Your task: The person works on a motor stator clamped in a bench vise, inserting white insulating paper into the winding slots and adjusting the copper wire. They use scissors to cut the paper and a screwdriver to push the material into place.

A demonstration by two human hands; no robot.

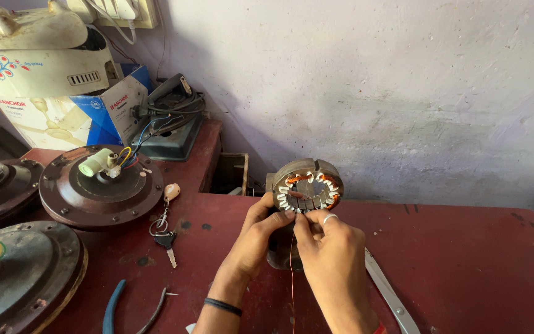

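Along the left edge of the red surface (465, 260): three brown ceiling-fan motor housings, the nearest one (23, 275) with yellow and green leads, the rear one (100, 185) carrying a white capacitor and coloured wires. Behind them, a printed carton (63, 111) and a dark appliance with coiled cable (171, 120) against the wall.

Left of centre: a key on a ring (165, 238) lying flat; blue-handled pliers (118, 306) at the near edge.

Centre: stator (307, 185), round, standing on edge near the wall, white slot insulators and copper winding facing the camera. A thin copper wire (292, 272) runs down from it toward the near edge.

Left hand (254, 238): forearm angled up from below, dark band at the wrist, fingers curled around the stator's lower left rim, gripping it. Right hand (332, 250): ring on one finger, knuckles up, fingertips pinched at the lower slots, apparently on the wire; the exact pinch is hidden behind the fingers.

Right of centre: a long flat metal blade (390, 294) lying beside the right forearm.

Risks, as judged: the fine wire could kink or snap if pulled hard against a slot edge; the stator, held on edge, could roll if the left grip loosens.
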